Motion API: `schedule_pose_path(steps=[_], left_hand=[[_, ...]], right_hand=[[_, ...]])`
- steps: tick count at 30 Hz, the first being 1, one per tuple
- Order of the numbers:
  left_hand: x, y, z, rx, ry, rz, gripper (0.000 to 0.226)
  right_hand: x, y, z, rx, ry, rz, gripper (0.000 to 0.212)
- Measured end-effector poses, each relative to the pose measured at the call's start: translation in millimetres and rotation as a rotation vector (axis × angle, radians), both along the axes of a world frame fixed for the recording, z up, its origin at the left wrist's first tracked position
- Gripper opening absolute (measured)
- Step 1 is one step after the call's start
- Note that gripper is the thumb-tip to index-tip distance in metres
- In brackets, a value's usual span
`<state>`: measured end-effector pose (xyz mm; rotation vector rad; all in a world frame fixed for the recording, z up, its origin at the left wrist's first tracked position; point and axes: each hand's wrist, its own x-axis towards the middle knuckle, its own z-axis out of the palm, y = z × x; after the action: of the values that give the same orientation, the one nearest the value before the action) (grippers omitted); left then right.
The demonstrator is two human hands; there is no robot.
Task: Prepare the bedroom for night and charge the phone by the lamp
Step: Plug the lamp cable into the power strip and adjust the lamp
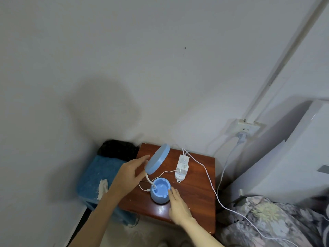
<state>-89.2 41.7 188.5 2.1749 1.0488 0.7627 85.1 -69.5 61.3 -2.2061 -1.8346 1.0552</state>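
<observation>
- The right hand (179,207) reaches in from the lower edge, fingers straight and loosely together, their tips touching the right side of the lamp base (159,191).
- The lamp base is a round blue cup standing near the front of the red-brown nightstand (199,196).
- The left hand (129,177) hovers at the lamp's left with its fingers extended and relaxed, the index finger pointing toward the tilted blue lamp head (157,159); whether it touches the head is unclear.
- A white gooseneck joins head and base.
- Behind the lamp a white power strip (181,168) lies on the nightstand with a charger plugged into it.
- A white charging cable (210,177) trails from there across the floral bedding (270,223) at the right.
- A blue bin (97,177) stands left of the nightstand.
- On the wall, a wall socket (246,128) holds a plug.
- No phone is visible.
</observation>
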Motion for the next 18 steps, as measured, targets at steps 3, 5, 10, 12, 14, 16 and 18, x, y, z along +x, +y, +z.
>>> schedule_pose_path(steps=[3,5,10,12,14,16,18], left_hand=[[-2.8,-3.7,-1.5,0.024,0.052,0.021,0.059],[-5.3,-7.0,-0.8,0.041,0.065,0.035,0.061],[-13.5,-24.9,1.5,0.109,0.096,0.151,0.062],[-16.9,-38.0,-2.0,0.117,0.118,0.263,0.065],[-20.9,-53.5,-6.2,0.091,0.132,0.385,0.066],[-23.7,-72.4,-9.7,-0.009,0.102,0.480,0.061],[-29.0,-94.2,-16.5,-0.073,0.063,0.548,0.061]], right_hand=[[3.8,4.6,10.2,0.075,0.010,-0.071,0.063],[8.5,9.8,21.0,0.133,0.004,-0.122,0.058],[21.9,15.4,46.4,0.256,-0.021,-0.149,0.052],[26.3,13.0,53.2,0.294,-0.031,-0.134,0.051],[27.6,9.0,59.4,0.322,-0.032,-0.134,0.049],[25.7,4.3,64.4,0.339,-0.002,-0.147,0.048],[22.5,-0.3,67.7,0.337,0.046,-0.150,0.047]])
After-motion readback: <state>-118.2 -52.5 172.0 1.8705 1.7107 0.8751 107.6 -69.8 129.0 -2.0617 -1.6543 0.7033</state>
